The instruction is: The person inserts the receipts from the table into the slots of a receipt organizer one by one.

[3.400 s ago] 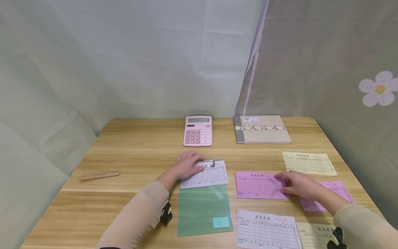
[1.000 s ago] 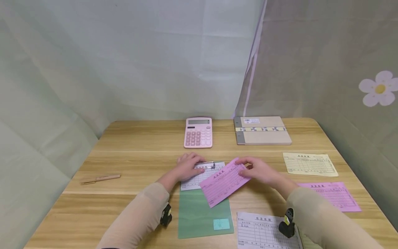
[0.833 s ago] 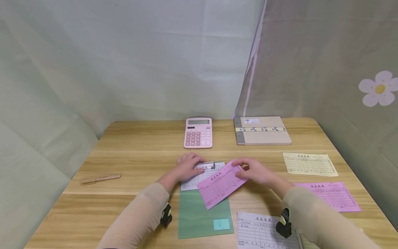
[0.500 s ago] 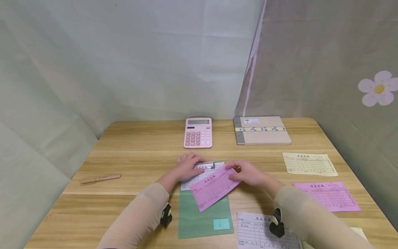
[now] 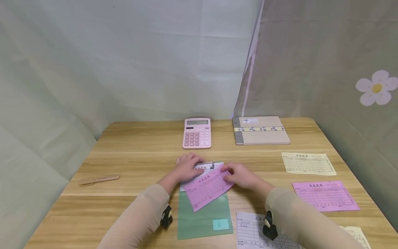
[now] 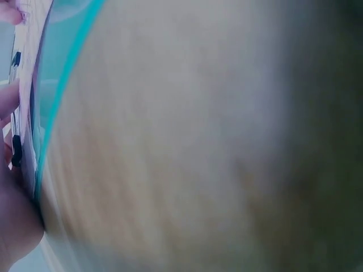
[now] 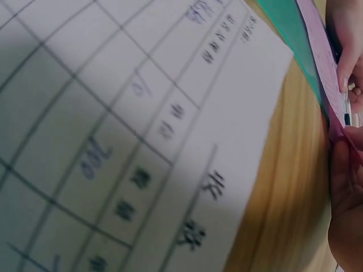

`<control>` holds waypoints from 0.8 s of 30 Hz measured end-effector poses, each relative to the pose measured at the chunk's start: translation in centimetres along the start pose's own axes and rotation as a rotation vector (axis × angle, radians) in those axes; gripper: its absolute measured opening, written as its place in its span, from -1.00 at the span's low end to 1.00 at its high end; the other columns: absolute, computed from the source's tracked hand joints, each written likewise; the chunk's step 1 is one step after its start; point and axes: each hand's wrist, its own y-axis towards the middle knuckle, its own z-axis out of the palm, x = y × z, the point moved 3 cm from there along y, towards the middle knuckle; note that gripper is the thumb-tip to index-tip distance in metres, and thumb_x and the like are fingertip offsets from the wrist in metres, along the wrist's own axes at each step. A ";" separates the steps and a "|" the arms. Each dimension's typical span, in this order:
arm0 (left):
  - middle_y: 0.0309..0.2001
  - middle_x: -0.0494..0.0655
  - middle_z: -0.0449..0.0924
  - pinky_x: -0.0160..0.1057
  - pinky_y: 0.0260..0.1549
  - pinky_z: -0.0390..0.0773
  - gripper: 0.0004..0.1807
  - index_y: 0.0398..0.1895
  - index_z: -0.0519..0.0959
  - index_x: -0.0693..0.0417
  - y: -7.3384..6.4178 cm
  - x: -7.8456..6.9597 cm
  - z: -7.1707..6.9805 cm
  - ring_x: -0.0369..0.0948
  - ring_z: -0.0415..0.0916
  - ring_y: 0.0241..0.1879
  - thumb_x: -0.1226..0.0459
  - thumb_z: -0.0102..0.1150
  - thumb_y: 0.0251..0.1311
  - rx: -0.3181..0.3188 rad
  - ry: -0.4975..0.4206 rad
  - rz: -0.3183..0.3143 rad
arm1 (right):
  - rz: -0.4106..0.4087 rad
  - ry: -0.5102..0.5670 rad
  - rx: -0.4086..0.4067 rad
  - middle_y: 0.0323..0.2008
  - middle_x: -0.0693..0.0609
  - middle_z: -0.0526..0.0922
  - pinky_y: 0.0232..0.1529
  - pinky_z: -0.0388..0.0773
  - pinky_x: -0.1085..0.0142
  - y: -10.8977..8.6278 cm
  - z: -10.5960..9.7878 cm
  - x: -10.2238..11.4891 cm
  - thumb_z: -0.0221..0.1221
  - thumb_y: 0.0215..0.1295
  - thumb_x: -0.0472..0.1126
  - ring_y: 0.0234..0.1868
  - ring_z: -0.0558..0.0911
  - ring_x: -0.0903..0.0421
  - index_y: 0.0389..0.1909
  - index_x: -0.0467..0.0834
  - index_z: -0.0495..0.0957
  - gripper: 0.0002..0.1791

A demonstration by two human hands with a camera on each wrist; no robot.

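Note:
My left hand [image 5: 186, 167] holds the top of a green clipboard [image 5: 199, 221], thumb on the paper beside its metal clip [image 5: 206, 165]. A white receipt slip [image 5: 219, 164] lies under the clip, mostly covered. Between thumb and fingers, my right hand [image 5: 240, 176] pinches the upper right corner of a pink receipt slip [image 5: 205, 194]. That slip is tilted and overlaps the white one, its upper left part close to my left thumb. In the right wrist view, the pink slip [image 7: 320, 56] shows edge-on beside the clipboard.
Another pink receipt [image 5: 324, 196] and a yellow one [image 5: 308, 163] lie on the right. A white receipt [image 5: 248, 231] is partly under my right forearm, another yellow one [image 5: 357, 235] beyond it. A calculator [image 5: 197, 133] and banded notebook [image 5: 261, 130] stand at the back; a pen [image 5: 98, 181] lies left.
My right hand has picked the pink receipt up from the table and carried it left over the clipboard, tilting it. My left hand has stayed at the clip.

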 end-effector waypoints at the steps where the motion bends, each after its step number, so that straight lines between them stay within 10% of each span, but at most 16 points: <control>1: 0.13 -0.14 0.38 -0.03 0.01 0.11 -0.56 0.10 0.48 -0.19 0.0 -0.1 0.0 -0.11 0.22 0.05 -0.03 0.15 0.15 -0.003 0.006 0.000 | -0.004 -0.006 -0.010 -0.22 0.07 0.58 -0.03 0.43 0.17 0.0 0.1 0.0 0.21 0.15 -0.33 -0.20 0.51 0.15 -0.07 -0.16 0.57 -0.71; 24: 0.01 -0.21 0.45 -0.06 0.00 0.12 -0.64 -0.02 0.50 -0.10 0.2 -0.7 -0.1 -0.18 0.25 -0.06 0.00 0.17 0.16 -0.010 0.092 0.021 | -0.054 -0.361 -0.139 -0.29 0.04 0.52 -0.19 0.45 0.19 0.0 1.9 1.0 0.39 -0.01 -0.07 -0.30 0.49 0.15 -0.10 -0.14 0.57 -0.56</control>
